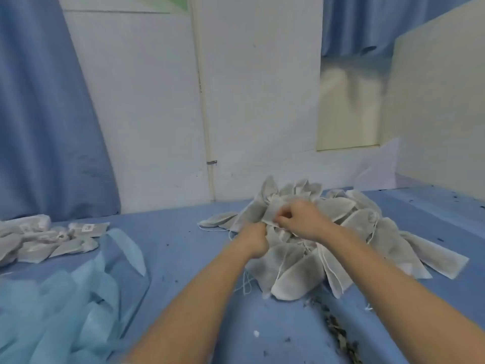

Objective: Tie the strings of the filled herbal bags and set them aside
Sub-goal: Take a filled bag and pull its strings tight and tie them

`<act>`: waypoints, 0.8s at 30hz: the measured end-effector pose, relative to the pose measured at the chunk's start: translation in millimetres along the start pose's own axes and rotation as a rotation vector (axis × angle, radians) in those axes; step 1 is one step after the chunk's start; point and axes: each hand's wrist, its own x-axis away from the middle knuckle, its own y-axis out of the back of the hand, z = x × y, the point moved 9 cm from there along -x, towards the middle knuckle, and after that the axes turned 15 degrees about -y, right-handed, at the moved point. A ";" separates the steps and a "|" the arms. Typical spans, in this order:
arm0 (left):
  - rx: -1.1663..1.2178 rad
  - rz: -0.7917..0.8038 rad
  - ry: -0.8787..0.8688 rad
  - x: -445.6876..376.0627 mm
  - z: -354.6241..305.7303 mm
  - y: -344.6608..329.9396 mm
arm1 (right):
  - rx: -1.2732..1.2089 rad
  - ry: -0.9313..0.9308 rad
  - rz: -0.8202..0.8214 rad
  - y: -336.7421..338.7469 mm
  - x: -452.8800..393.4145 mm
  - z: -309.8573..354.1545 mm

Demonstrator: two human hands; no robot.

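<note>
Two hands, left hand (253, 239) and right hand (301, 219), pinch one herbal bag (270, 214) atop the pile (354, 232), apparently to knot its strings.

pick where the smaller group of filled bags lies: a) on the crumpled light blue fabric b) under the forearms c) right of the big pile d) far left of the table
d: the smaller group of bags lies at the table's far left edge, apart from the big pile where both hands work.

Both your bare forearms reach forward, converging ahead of you. Your left hand (253, 239) is curled into a tight fist, and your right hand (301, 219) sits just beside it, fingers curled and pinching.
</note>
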 end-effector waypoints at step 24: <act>-0.274 -0.129 0.039 65.8 19.9 84.6 | -0.172 0.095 0.120 -43.4 3.4 23.5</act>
